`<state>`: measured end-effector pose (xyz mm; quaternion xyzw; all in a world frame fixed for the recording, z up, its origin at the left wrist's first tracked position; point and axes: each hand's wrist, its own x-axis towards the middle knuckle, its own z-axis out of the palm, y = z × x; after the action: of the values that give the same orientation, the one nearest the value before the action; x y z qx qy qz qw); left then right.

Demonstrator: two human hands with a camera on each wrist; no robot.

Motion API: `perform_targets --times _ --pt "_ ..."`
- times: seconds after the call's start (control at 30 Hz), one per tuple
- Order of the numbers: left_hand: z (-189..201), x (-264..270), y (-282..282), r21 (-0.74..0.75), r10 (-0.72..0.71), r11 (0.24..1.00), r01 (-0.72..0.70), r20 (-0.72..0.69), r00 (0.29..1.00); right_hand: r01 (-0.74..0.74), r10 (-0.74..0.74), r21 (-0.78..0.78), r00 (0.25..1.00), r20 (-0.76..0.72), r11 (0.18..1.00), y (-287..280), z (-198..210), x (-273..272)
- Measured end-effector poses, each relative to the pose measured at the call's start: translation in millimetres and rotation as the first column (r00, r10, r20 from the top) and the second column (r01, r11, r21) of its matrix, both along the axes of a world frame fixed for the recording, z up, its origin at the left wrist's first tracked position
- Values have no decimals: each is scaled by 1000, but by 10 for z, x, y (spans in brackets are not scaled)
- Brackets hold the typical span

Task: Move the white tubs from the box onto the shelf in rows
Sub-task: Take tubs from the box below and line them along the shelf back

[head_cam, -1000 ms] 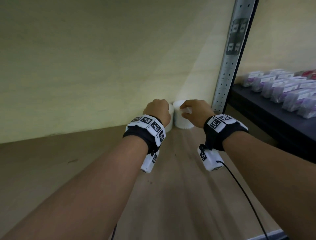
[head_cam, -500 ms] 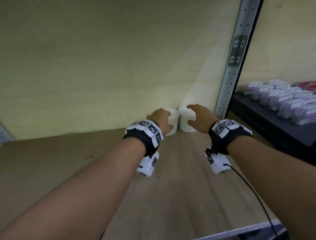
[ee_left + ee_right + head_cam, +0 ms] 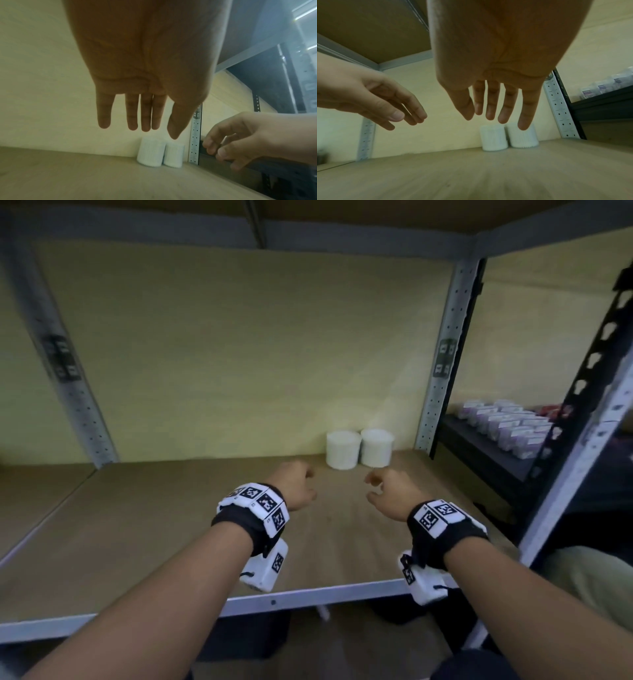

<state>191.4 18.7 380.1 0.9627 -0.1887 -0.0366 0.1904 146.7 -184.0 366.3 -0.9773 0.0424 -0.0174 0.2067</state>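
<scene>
Two white ribbed tubs stand side by side at the back right of the wooden shelf (image 3: 171,525), touching the yellow back wall: the left tub (image 3: 343,450) (image 3: 150,153) (image 3: 494,138) and the right tub (image 3: 376,447) (image 3: 173,155) (image 3: 523,136). My left hand (image 3: 298,486) (image 3: 137,121) hovers over the shelf short of the tubs, fingers relaxed and holding nothing. My right hand (image 3: 385,491) (image 3: 496,112) hangs level with it, also with loose fingers and nothing in it. The box is out of view.
A grey perforated upright (image 3: 442,364) stands just right of the tubs. Beyond it a black shelf (image 3: 479,446) carries several small packaged boxes. Another grey upright (image 3: 65,371) marks the left end. A board (image 3: 368,27) closes the bay from above.
Both hands have let go of the two tubs and drawn back toward the shelf's front edge. The tubs stay at the back right. My head has pulled back, showing the whole bay.
</scene>
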Motion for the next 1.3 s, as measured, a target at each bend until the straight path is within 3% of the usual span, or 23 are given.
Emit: perform_targets --times 0.23,0.47,0.67,0.87,0.93,1.03,1.1,1.13,1.2,1.3 --pt "-231 -876 454 3 -20 1000 20 -13 1000 -76 76 -12 997 9 997 498 -251 -722" --pt "-714 -1490 859 -26 4 1000 -8 -168 986 -167 167 28 985 -32 986 1001 -760 -1274" --pt "-1324 -1690 1115 79 35 997 -9 -340 940 -270 276 59 936 -221 961 1368 -1372 -1371" --pt "-2058 -1636 1292 246 157 969 -35 -497 853 -344 332 62 819 -469 937 1730 -2177 -1255" --pt "-2387 -1558 1331 293 194 956 -29 -552 811 -360 329 42 791 -515 932 1785 -2411 -1260" --pt "-3632 -1151 1553 370 295 927 -61 -619 728 -388 322 3 760 -565 922 1785 -2730 -1347" --pt "-4338 -1044 1646 351 241 937 6 -657 714 -397 306 -11 724 -617 918 1809 -2953 -1373" --pt "-4304 -1127 1584 374 220 925 70 -676 704 -406 304 -16 709 -636 914 1822 -3047 -1392" --pt "-3829 -1404 1418 438 183 884 165 -647 740 -414 306 -9 686 -660 910 1862 -3174 -1419" --pt "-3437 -1624 1444 469 191 877 108 -544 817 -417 294 -14 664 -688 909 1916 -3279 -1432"
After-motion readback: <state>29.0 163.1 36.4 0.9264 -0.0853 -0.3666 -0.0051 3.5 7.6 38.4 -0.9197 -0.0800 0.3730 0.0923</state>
